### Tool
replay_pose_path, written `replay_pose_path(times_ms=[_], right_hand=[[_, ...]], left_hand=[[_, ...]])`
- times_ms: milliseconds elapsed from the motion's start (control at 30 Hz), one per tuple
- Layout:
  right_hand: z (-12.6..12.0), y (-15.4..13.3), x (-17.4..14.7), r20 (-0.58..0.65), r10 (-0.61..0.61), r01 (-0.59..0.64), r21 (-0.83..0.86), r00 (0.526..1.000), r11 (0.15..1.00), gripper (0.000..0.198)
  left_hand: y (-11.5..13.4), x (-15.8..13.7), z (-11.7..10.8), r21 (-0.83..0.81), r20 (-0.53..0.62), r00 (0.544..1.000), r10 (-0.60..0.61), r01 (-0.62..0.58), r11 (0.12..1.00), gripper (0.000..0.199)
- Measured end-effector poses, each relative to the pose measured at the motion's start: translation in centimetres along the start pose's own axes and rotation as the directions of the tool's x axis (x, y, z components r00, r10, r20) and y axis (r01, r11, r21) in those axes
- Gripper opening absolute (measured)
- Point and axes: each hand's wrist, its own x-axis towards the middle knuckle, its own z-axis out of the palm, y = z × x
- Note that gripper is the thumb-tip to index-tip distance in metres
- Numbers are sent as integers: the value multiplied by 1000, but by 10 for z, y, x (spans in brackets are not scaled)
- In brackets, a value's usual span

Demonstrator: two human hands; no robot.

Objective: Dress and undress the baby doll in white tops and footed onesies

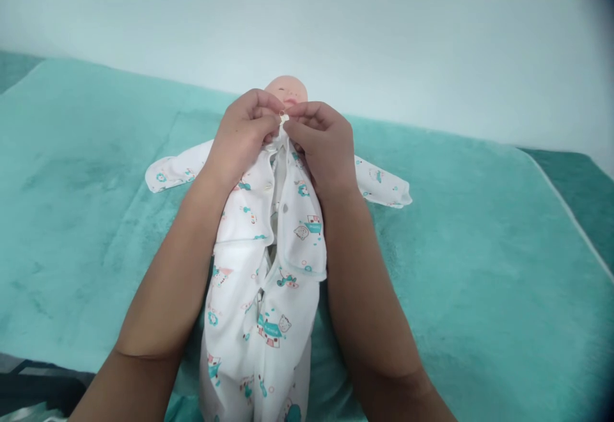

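Hands pinch the white jacket between them at its neckline.

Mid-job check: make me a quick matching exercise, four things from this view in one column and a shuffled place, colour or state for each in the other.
1. Printed top
2. Printed lower garment
3. Doll's head
4. Large cloth

A. Teal, spread out
B. Pinched at the neck by left hand and right hand
C. White, below the top's hem
D. Just beyond the hands, partly hidden by them

Pairs: 1-B, 2-C, 3-D, 4-A
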Motion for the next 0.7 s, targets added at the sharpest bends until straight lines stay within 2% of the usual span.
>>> replay_pose_path(times_ms=[267,533,700], right_hand=[[-2,6,2,-3,-9,9,-16,1000,1000,10],[-5,3,1,66,-126,127,-24,990,992,18],[-4,-1,-1,107,-154,157,-20,982,987,23]], left_hand=[[0,-1,-1,16,23,1000,-5,5,1000,16],[-4,1,1,-4,9,1000,9,-9,1000,11],[-10,2,0,2,35,999,39,-39,999,9]])
